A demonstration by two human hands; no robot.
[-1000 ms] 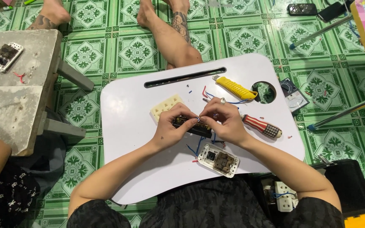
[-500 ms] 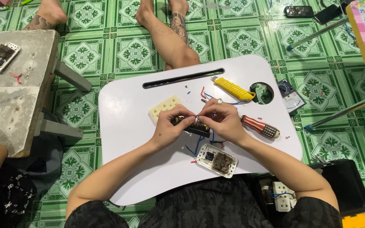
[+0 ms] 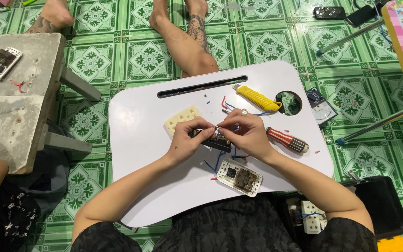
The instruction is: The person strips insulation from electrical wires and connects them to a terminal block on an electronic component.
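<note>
My left hand (image 3: 188, 139) and my right hand (image 3: 243, 133) meet over the middle of a white lap table (image 3: 141, 116). Together they grip a small black socket module (image 3: 216, 143) with brass contacts, fingertips pinching at its top. Red and blue wires (image 3: 215, 164) trail below it. A white socket frame (image 3: 239, 177) lies just below my hands. A cream cover plate (image 3: 180, 117) lies behind my left hand. To the right of my right hand lies a red and white striped screwdriver (image 3: 288, 140).
A yellow utility knife (image 3: 257, 97) lies at the table's far side by a round hole. Another person's bare legs (image 3: 183, 37) stretch over the green tiled floor. A grey bench (image 3: 15, 102) with a socket part stands left. A meter (image 3: 320, 105) lies right.
My hands stay on the module with only slight finger movement. The view has shifted a little.
</note>
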